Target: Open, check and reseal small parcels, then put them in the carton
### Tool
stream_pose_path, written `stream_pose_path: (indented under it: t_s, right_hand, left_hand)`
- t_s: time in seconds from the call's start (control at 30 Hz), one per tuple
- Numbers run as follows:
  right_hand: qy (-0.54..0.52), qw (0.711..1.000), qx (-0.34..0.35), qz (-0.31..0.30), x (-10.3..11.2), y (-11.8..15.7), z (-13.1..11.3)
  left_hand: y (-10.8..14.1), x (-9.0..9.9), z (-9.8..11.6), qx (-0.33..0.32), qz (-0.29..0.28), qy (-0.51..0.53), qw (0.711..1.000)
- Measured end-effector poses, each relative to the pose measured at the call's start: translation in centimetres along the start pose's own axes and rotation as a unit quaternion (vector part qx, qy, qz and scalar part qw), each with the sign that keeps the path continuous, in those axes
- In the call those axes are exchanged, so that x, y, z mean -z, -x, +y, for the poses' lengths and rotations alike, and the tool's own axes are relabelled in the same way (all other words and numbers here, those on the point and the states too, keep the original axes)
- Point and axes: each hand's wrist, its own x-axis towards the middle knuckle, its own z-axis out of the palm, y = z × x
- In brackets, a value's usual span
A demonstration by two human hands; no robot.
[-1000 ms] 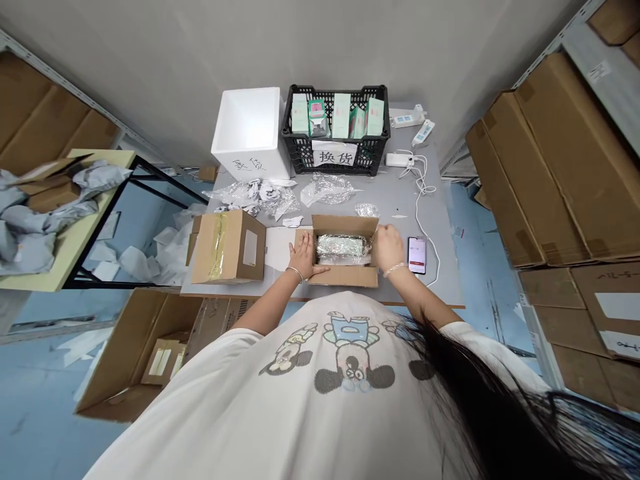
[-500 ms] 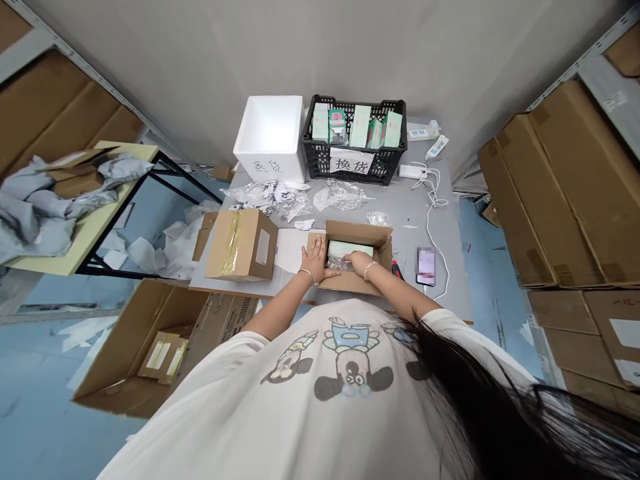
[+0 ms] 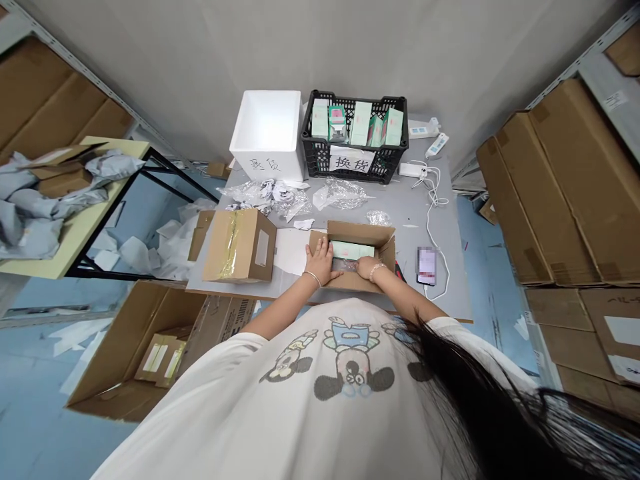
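My left hand (image 3: 320,261) splays on the carton (image 3: 360,231); pressing, my curled right hand (image 3: 367,267), hold unclear, could dent the mint box (image 3: 352,250).

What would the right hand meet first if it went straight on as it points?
The right hand would probably meet the clear plastic wrap inside the open box first; depth and contact are unclear.
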Motion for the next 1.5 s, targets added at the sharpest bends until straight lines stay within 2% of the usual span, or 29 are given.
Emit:
stream_pose_path:
  t_s: [0.1, 0.2, 0.3, 0.57, 0.73, 0.83, 1.03, 1.13, 1.23, 1.3, 1.37, 1.5]
  right_hand:
    - [0.048, 0.998, -0.004, 0.043, 1.2, -0.5, -1.0]
    - [0.103, 0.991, 0.010, 0.080, 2.1, -1.9, -1.9]
    - [0.134, 0.988, 0.023, 0.076, 1.7, -3.4, -2.9]
    - [0.183, 0.980, 0.023, 0.077, -0.6, -5.2, -3.7]
    - [0.171, 0.984, 0.015, 0.046, -0.2, -4.8, -3.4]
    - [0.161, 0.985, 0.026, 0.063, 1.0, -4.0, -3.2]
    - [0.037, 0.971, 0.110, 0.207, 5.1, 0.6, -2.5]
    - [-0.066, 0.944, 0.142, 0.289, 7.0, 3.5, -2.0]
    - [-0.202, 0.901, 0.137, 0.359, 8.1, 5.9, -1.3]
    - [-0.291, 0.871, 0.127, 0.374, 7.9, 6.9, -0.5]
    - [-0.359, 0.853, 0.114, 0.361, 7.0, 7.3, 0.6]
    - [-0.409, 0.857, 0.063, 0.308, 2.6, 6.3, 3.2]
  left_hand:
    - [0.0, 0.1, 1.6, -0.108, -0.020, 0.012, 0.994]
    - [-0.2, -0.6, 3.2, -0.161, -0.100, 0.042, 0.981]
    - [-0.4, -1.4, 4.2, -0.163, -0.147, 0.042, 0.975]
    - [-0.7, -1.1, 4.0, -0.146, -0.141, 0.044, 0.978]
    - [-0.5, -1.1, 4.1, -0.134, -0.151, 0.057, 0.978]
    - [-0.3, -1.0, 3.8, -0.118, -0.144, 0.053, 0.981]
    - [-0.7, -0.3, 1.7, -0.063, -0.117, 0.036, 0.990]
    - [-1.8, 0.3, -0.1, -0.006, -0.113, 0.028, 0.993]
    - [-3.2, 1.3, -2.4, 0.078, -0.103, 0.018, 0.991]
    - [-4.1, 2.3, -3.8, 0.131, -0.091, 0.014, 0.987]
    - [-4.8, 3.2, -4.7, 0.168, -0.081, 0.016, 0.982]
    - [-5.2, 4.3, -5.0, 0.170, -0.065, 0.025, 0.983]
